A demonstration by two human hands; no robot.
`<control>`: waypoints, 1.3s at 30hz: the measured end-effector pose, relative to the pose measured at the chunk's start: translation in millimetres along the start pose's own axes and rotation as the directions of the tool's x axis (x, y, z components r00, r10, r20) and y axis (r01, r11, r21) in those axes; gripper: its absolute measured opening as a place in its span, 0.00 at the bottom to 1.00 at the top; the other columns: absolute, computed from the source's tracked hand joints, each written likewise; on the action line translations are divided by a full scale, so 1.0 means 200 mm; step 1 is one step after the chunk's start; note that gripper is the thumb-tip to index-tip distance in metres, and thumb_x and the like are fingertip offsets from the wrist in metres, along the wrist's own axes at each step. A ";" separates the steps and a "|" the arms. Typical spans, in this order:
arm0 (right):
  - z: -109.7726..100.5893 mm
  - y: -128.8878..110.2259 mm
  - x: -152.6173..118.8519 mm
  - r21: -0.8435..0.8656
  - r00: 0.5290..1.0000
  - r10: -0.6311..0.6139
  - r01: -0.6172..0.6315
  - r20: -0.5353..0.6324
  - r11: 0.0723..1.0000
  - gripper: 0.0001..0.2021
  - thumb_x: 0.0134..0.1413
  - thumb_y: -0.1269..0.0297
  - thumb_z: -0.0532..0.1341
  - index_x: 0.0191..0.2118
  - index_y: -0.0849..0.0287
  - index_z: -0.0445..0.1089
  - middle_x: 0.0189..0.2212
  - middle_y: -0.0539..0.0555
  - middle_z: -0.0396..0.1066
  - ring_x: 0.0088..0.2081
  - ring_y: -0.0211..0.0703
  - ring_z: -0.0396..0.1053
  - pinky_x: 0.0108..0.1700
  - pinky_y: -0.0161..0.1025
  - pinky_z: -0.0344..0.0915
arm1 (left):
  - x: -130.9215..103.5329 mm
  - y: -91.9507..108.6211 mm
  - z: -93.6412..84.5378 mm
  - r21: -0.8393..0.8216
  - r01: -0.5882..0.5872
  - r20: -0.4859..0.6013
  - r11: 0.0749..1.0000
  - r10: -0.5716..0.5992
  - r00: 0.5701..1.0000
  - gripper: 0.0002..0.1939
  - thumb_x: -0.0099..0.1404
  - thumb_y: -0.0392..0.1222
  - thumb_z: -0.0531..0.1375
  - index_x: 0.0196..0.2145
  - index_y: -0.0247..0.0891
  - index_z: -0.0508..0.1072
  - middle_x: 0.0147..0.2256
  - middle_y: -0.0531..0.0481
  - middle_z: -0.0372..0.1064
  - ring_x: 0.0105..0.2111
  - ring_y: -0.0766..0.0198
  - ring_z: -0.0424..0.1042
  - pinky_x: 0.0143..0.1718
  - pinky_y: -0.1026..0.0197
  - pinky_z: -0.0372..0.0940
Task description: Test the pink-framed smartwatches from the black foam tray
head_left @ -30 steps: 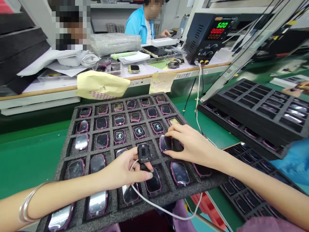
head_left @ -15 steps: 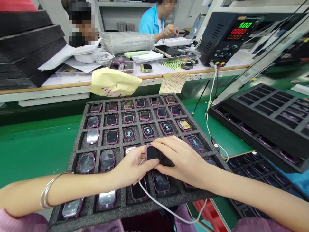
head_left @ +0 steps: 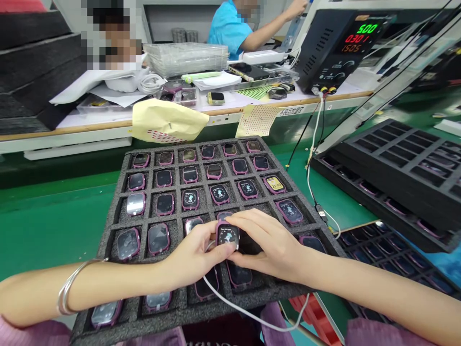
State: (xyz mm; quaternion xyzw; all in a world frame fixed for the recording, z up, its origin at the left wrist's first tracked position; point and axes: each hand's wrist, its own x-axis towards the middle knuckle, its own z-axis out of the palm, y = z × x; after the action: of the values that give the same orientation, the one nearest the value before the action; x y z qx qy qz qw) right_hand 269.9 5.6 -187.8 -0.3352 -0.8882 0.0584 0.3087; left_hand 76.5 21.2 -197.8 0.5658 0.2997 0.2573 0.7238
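Between both hands is a purple-framed smartwatch (head_left: 228,236), held above a dark foam tray (head_left: 173,307); its screen is lit with a watch face. My left hand (head_left: 198,250) grips its left side, thumb along the lower edge. My right hand (head_left: 264,240) has its fingertips on the watch's upper and lower right edges. A white cable (head_left: 245,315) runs from behind the watch under my left hand and loops down to the right. Several purple-framed watches lie in the tray's compartments, among them one with a yellow face (head_left: 274,184).
Behind the tray is a bench (head_left: 230,109) with a power supply (head_left: 334,53), clear plastic trays (head_left: 185,60) and papers. Black foam trays (head_left: 389,178) are stacked at the right, others (head_left: 32,72) at the far left. Two people sit across the bench.
The held watch's dark screen has lit up with a watch face. The power supply's red reading has risen from zero to 0.301. The person in blue has raised an arm.
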 end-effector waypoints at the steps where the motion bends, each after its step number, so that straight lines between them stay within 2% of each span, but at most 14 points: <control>1: 0.00 0.00 0.00 0.005 1.000 0.002 -0.002 0.001 1.000 0.16 0.62 0.62 0.59 0.52 0.65 0.61 0.40 0.63 0.72 0.41 0.52 0.71 0.42 0.48 0.71 | 0.00 0.00 0.00 0.003 0.007 0.004 1.000 -0.007 1.000 0.09 0.65 0.40 0.59 0.42 0.34 0.69 0.37 0.49 0.67 0.40 0.60 0.65 0.45 0.59 0.60; 11: 0.01 0.02 -0.01 0.034 1.000 -0.001 0.000 0.029 0.999 0.18 0.63 0.57 0.59 0.51 0.65 0.62 0.38 0.61 0.72 0.37 0.50 0.70 0.40 0.48 0.69 | 0.00 -0.01 0.00 0.029 0.023 0.012 0.999 -0.023 1.000 0.08 0.65 0.40 0.59 0.41 0.34 0.69 0.34 0.51 0.65 0.39 0.60 0.64 0.42 0.59 0.59; 15: 0.02 0.01 -0.02 0.040 1.000 0.001 -0.002 0.025 0.999 0.18 0.62 0.59 0.60 0.51 0.67 0.62 0.38 0.62 0.72 0.38 0.51 0.70 0.40 0.48 0.68 | 0.00 -0.01 0.00 0.065 0.026 0.006 0.998 -0.027 1.000 0.09 0.66 0.41 0.59 0.41 0.34 0.69 0.35 0.50 0.66 0.39 0.60 0.64 0.42 0.59 0.60; 19: -0.06 0.02 0.02 0.159 0.998 0.042 -0.048 0.046 0.986 0.16 0.57 0.62 0.64 0.48 0.64 0.66 0.41 0.61 0.70 0.41 0.50 0.69 0.43 0.46 0.68 | -0.01 -0.01 0.00 0.053 0.037 0.053 0.998 -0.040 0.998 0.13 0.65 0.44 0.61 0.45 0.37 0.67 0.39 0.50 0.67 0.40 0.61 0.65 0.42 0.60 0.61; 22: -0.17 0.08 0.02 0.215 0.993 0.114 -0.119 0.035 0.969 0.18 0.52 0.63 0.68 0.47 0.61 0.68 0.42 0.59 0.68 0.43 0.49 0.68 0.46 0.44 0.67 | -0.02 0.03 -0.02 -0.021 0.092 0.091 0.996 -0.090 0.992 0.21 0.57 0.45 0.67 0.45 0.38 0.66 0.34 0.54 0.66 0.34 0.66 0.65 0.35 0.65 0.61; 24: -0.24 0.15 0.00 0.128 0.979 0.190 -0.197 0.069 0.972 0.17 0.51 0.64 0.69 0.46 0.61 0.69 0.42 0.58 0.68 0.44 0.50 0.68 0.47 0.46 0.66 | -0.03 0.05 -0.04 -0.018 0.125 0.058 0.992 -0.124 0.991 0.19 0.57 0.45 0.68 0.42 0.38 0.66 0.31 0.55 0.64 0.31 0.69 0.63 0.32 0.67 0.61; 27: -0.30 0.21 -0.07 -0.080 0.937 0.271 -0.260 0.218 0.962 0.17 0.50 0.63 0.69 0.45 0.61 0.71 0.43 0.59 0.69 0.45 0.55 0.67 0.47 0.52 0.64 | -0.07 0.08 -0.08 0.025 0.184 -0.008 0.983 -0.184 0.983 0.15 0.61 0.44 0.65 0.42 0.37 0.67 0.33 0.53 0.66 0.29 0.71 0.63 0.32 0.68 0.63; 29: -0.31 0.21 -0.08 -0.154 0.926 0.275 -0.242 0.257 0.958 0.19 0.51 0.62 0.69 0.48 0.61 0.71 0.45 0.60 0.69 0.46 0.57 0.67 0.47 0.53 0.63 | -0.10 0.09 -0.10 0.071 0.259 -0.038 0.963 -0.257 0.966 0.15 0.62 0.45 0.63 0.43 0.36 0.66 0.34 0.53 0.67 0.23 0.73 0.60 0.23 0.69 0.61; 31: -0.29 0.17 -0.04 -0.148 0.944 0.237 -0.207 0.230 0.967 0.17 0.54 0.61 0.67 0.48 0.61 0.71 0.46 0.60 0.68 0.47 0.55 0.66 0.47 0.51 0.62 | -0.12 0.08 -0.12 0.116 0.321 -0.064 0.940 -0.316 0.947 0.16 0.62 0.46 0.62 0.44 0.36 0.65 0.33 0.53 0.66 0.19 0.74 0.55 0.15 0.71 0.56; 33: -0.24 0.13 0.03 -0.131 0.955 0.185 -0.157 0.234 0.979 0.14 0.56 0.61 0.66 0.46 0.61 0.72 0.44 0.59 0.68 0.46 0.54 0.66 0.47 0.49 0.62 | -0.13 0.07 -0.13 0.130 0.322 -0.072 0.938 -0.315 0.946 0.16 0.61 0.45 0.63 0.43 0.36 0.64 0.33 0.54 0.65 0.19 0.74 0.55 0.13 0.72 0.56; 34: -0.20 0.11 0.06 -0.136 0.948 0.166 -0.133 0.272 0.982 0.13 0.56 0.61 0.66 0.44 0.62 0.72 0.43 0.59 0.69 0.44 0.53 0.67 0.46 0.49 0.63 | -0.14 0.06 -0.13 0.127 0.305 -0.070 0.944 -0.298 0.952 0.16 0.60 0.44 0.64 0.42 0.36 0.64 0.33 0.54 0.65 0.19 0.74 0.55 0.13 0.72 0.58; 37: -0.09 0.08 0.14 -0.208 0.888 0.164 -0.080 0.429 0.975 0.14 0.53 0.61 0.68 0.40 0.66 0.72 0.39 0.60 0.69 0.39 0.54 0.68 0.43 0.50 0.64 | -0.13 0.05 -0.14 0.112 0.251 -0.046 0.962 -0.247 0.968 0.16 0.59 0.43 0.64 0.41 0.36 0.64 0.34 0.53 0.66 0.18 0.75 0.56 0.13 0.72 0.60; 39: -0.04 0.08 0.16 -0.229 0.872 0.178 -0.079 0.455 0.970 0.14 0.52 0.61 0.68 0.39 0.67 0.72 0.38 0.61 0.69 0.39 0.54 0.68 0.42 0.50 0.65 | -0.13 0.04 -0.15 0.102 0.223 -0.022 0.969 -0.222 0.975 0.15 0.60 0.43 0.64 0.41 0.35 0.64 0.35 0.52 0.67 0.18 0.76 0.56 0.13 0.72 0.60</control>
State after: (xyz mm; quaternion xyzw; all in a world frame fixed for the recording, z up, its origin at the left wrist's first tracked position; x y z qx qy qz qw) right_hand 264.8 38.1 -169.8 -0.3991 -0.9134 0.0678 0.0423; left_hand 37.0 25.2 -191.4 0.5641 0.3779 0.1615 0.7162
